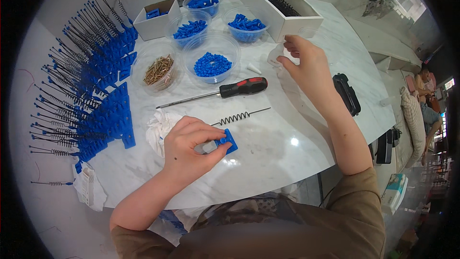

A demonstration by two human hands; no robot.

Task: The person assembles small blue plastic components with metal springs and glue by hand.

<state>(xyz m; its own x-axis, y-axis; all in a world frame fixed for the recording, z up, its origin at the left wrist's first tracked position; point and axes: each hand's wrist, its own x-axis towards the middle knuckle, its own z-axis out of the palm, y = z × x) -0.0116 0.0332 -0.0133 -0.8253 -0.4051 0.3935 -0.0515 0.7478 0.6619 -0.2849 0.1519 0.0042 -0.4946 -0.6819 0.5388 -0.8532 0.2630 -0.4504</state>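
My left hand (191, 146) pinches a small blue plastic bracket (230, 140) between thumb and fingers, just above the table. A black coiled wire spring (237, 117) lies right behind the bracket; its left end runs behind my fingers, so I cannot tell if it joins the bracket. My right hand (306, 62) is raised at the right, thumb and fingers apart, beside a small translucent cup-like piece (274, 58). A screwdriver with a black and red handle (244, 87) rests between the spring and the bowls.
Clear bowls hold brass-coloured screws (159, 70), small blue caps (213, 64) and other blue parts (247, 23). A white box (297, 26) contains black springs. Blue brackets with springs (110, 115) crowd the left edge. Crumpled tissue (160, 129) and a black case (346, 94) also lie about.
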